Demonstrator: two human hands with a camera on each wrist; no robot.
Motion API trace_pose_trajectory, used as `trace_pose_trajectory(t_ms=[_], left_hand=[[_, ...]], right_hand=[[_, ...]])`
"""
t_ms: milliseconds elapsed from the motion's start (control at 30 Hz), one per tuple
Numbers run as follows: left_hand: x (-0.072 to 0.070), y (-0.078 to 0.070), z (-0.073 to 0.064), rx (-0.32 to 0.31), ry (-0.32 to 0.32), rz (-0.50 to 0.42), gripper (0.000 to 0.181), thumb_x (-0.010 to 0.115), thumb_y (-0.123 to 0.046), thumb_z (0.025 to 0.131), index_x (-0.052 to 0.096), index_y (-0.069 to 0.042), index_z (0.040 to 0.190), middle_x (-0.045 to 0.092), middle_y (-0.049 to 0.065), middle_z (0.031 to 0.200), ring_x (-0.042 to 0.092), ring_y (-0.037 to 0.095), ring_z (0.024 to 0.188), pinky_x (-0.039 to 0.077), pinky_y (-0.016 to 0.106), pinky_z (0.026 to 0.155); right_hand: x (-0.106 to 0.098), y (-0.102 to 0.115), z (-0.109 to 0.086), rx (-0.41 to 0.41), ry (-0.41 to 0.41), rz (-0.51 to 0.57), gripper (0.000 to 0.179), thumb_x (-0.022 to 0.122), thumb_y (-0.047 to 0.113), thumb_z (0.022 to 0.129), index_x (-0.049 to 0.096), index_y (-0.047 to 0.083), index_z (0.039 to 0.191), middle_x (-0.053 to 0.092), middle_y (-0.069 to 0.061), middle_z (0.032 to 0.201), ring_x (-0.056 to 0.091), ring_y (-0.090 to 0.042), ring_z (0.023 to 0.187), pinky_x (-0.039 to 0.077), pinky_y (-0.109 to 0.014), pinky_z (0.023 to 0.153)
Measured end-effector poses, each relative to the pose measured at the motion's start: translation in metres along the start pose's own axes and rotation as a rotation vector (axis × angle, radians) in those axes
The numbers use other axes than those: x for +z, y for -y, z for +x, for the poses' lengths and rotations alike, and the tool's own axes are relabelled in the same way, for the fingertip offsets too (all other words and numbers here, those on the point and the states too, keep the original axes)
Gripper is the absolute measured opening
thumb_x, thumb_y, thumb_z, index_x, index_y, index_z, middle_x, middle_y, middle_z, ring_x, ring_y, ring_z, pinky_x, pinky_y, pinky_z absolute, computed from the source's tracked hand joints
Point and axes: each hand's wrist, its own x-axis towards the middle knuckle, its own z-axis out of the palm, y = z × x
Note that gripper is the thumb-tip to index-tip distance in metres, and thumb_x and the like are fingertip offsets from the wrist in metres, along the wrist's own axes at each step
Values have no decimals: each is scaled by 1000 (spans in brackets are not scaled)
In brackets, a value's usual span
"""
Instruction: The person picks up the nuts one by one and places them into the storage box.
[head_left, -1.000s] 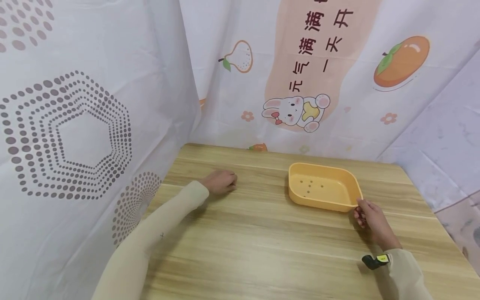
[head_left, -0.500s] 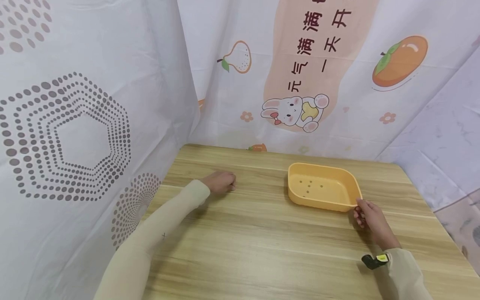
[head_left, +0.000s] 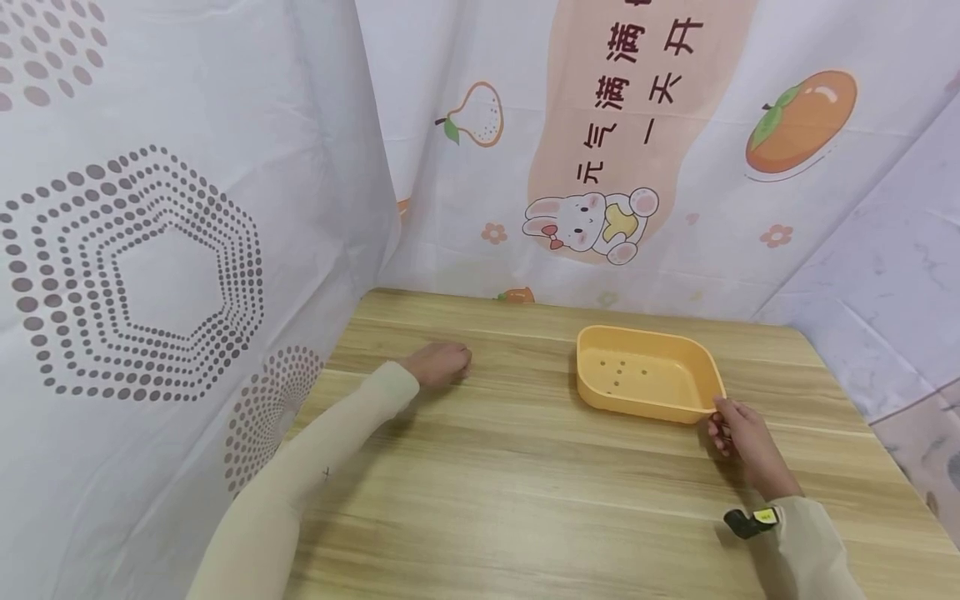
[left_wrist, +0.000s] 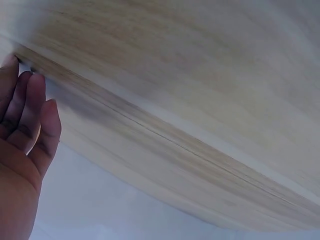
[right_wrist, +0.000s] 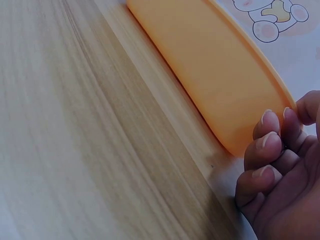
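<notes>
A shallow yellow plastic tray (head_left: pixel 645 414) with rounded corners stands on the wooden table. Several small dark spots mark its floor, mostly toward the left. My right hand (head_left: pixel 746 442) pinches the rim at the near right corner, thumb above; in the right wrist view the other fingers (right_wrist: pixel 265 150) curl beside the tray's outer wall (right_wrist: pixel 220 75). Farther left, my left hand (head_left: pixel 441 364) rests low on the tabletop with fingers loosely bent. The left wrist view shows those fingers (left_wrist: pixel 34 92) reaching down to the wood, with tiny dark marks right at the tips.
The wooden table (head_left: pixel 480 500) ends at a printed white curtain (head_left: pixel 465 217) behind. Another patterned curtain (head_left: pixel 172 275) hangs close along the left side, beside the left forearm. A pale sheet (head_left: pixel 885 275) borders the right. A black device (head_left: pixel 750 522) sits at the right wrist.
The left fingers have drawn in slightly. The right hand and the tray have stayed in place.
</notes>
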Motion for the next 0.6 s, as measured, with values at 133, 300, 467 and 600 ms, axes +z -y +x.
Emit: trace_pose_trajectory(t_ms=[133,300,467,600], left_hand=[[-7,-4,-1,-9,39,15,14,61,-17,104,66,-5,110,66,3,104,66,18,96,55,29,86],[-11,-7,-2,-13,48,31,12,62,-15,104,67,-4,107,65,4,100,64,16,91,55,28,82],[-10,-5,-4,11,30,39,9,62,-14,104,65,-6,103,63,2,97,59,13,84,54,26,78],[-9,-3,-4,35,7,25,8,62,-14,104,64,-8,99,61,0,93,55,11,79,53,25,73]], right_hand=[[1,1,-1,-6,0,-1,45,42,45,110,53,8,88,57,6,71,50,-8,57,45,-25,51],[1,3,-1,-6,4,-6,46,41,44,110,53,6,87,57,6,71,50,-8,57,45,-25,51],[1,4,-1,1,1,-6,45,42,44,110,53,8,87,57,6,71,51,-8,57,45,-25,51],[1,3,-1,11,-1,0,45,43,46,110,53,9,86,57,6,71,51,-8,57,45,-25,51]])
